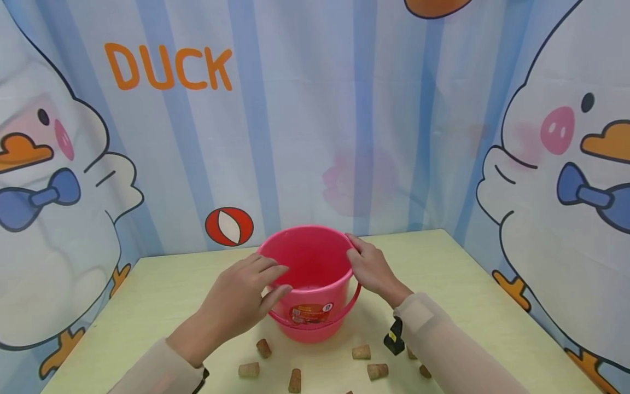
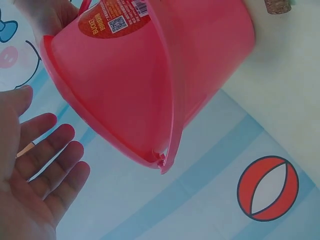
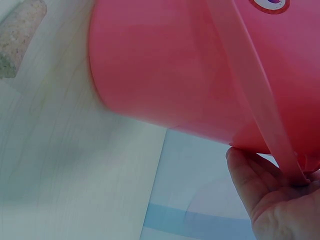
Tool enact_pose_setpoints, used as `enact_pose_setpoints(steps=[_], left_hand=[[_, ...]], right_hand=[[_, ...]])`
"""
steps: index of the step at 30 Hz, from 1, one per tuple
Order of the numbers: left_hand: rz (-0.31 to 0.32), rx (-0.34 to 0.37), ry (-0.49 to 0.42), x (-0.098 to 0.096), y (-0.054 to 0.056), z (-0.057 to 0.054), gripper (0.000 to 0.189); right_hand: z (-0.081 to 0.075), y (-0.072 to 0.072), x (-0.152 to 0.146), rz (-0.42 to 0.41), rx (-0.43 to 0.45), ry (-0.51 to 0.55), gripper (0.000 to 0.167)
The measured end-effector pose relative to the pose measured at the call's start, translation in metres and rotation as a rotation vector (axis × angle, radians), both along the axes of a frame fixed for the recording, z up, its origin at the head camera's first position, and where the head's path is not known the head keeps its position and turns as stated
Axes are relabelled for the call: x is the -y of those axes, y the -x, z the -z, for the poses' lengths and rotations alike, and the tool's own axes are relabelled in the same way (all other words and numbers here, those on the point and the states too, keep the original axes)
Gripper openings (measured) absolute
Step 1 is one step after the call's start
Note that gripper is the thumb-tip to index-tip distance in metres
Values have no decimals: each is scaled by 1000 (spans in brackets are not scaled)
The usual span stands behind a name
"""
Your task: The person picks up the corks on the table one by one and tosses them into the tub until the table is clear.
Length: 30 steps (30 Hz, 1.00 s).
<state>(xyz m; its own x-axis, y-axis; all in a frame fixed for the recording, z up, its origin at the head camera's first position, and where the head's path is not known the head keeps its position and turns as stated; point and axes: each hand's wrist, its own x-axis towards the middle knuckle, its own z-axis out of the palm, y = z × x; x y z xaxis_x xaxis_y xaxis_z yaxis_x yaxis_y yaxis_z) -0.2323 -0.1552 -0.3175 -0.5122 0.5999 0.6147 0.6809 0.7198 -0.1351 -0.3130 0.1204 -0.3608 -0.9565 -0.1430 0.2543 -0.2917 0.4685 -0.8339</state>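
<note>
A pink bucket (image 1: 315, 306) stands on the pale table, its handle (image 1: 351, 303) hanging down across the front below an orange label (image 1: 311, 313). My right hand (image 1: 371, 268) grips the bucket's rim at the right side; in the right wrist view its fingers lie by the handle's joint. To the left of the rim hovers my left hand (image 1: 241, 295), fingers spread. The left wrist view shows those fingers (image 2: 67, 182) apart from the bucket wall, holding nothing. Inside the bucket I see bare pink wall; part of its bottom is hidden.
Several corks lie on the table (image 1: 197, 306) before the bucket, among them one cork (image 1: 249, 370) at left and another cork (image 1: 377, 372) at right. Part of the right-hand group is hidden by my sleeve (image 1: 443, 339). A duck-print curtain (image 1: 305, 109) surrounds the table's back and sides.
</note>
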Motion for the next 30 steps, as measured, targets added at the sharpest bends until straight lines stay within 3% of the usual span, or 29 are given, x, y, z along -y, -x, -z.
enact_pose_setpoints(steps=[21,30], left_hand=[[-104,27,-3,22,-20,9,40],[-117,42,-10,28,-28,11,37]], right_hand=[[0,1,2,0,4,1,57],[1,3,0,5,9,-5,57]])
